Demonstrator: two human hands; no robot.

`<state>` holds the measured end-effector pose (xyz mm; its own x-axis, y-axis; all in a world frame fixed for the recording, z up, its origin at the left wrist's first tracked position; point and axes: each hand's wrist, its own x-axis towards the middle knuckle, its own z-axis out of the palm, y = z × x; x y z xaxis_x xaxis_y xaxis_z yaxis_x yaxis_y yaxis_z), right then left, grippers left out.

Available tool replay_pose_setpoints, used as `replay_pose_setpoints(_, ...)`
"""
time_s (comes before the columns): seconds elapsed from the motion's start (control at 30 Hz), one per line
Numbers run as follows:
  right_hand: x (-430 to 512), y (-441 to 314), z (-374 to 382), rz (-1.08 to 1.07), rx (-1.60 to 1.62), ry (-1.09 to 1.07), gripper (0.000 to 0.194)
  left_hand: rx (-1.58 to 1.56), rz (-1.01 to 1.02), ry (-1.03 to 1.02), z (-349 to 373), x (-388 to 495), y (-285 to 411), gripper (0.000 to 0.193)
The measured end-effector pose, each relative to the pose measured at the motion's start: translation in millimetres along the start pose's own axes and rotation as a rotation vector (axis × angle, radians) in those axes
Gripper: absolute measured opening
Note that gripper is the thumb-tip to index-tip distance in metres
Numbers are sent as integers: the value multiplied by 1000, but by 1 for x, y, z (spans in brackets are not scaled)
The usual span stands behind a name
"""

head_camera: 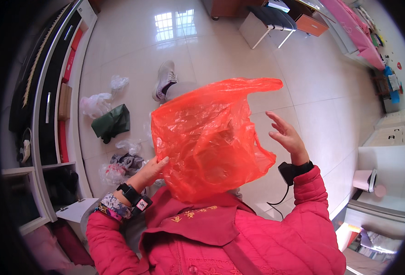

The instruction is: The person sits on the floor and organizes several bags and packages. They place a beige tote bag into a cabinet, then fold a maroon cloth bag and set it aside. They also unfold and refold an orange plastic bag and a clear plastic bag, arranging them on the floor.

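A red translucent plastic carrier bag [209, 137] is spread out before my chest, its handle loops pointing right. My left hand [154, 172] grips the bag's left edge, with the thumb on the near face and the fingers hidden behind it. To the right of the bag, my right hand [286, 137] is apart from it, fingers spread and holding nothing. One loop reaches out above that hand, and the lower loop ends just left of the wrist.
On the tiled floor to the left lie a dark green folded bag [112, 122], crumpled clear plastic bags [95, 105] and a grey cloth bundle [128, 163]. An open white cabinet [80, 137] runs along the left. A cushioned stool [269, 22] stands at the far right. A pink bin [364, 180] is at the right.
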<state>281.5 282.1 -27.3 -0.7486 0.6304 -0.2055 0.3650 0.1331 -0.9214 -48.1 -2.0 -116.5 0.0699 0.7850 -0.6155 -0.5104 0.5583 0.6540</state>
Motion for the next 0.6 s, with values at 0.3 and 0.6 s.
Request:
replay_pose_setpoints(0.3,20,-20,29,-10,311,-199,31,-132,374,136,-21,0,54,49)
replay_pose_setpoints(0.6,-2,17,35,124,485,182,17,-36,128,120,0,-20,17,55)
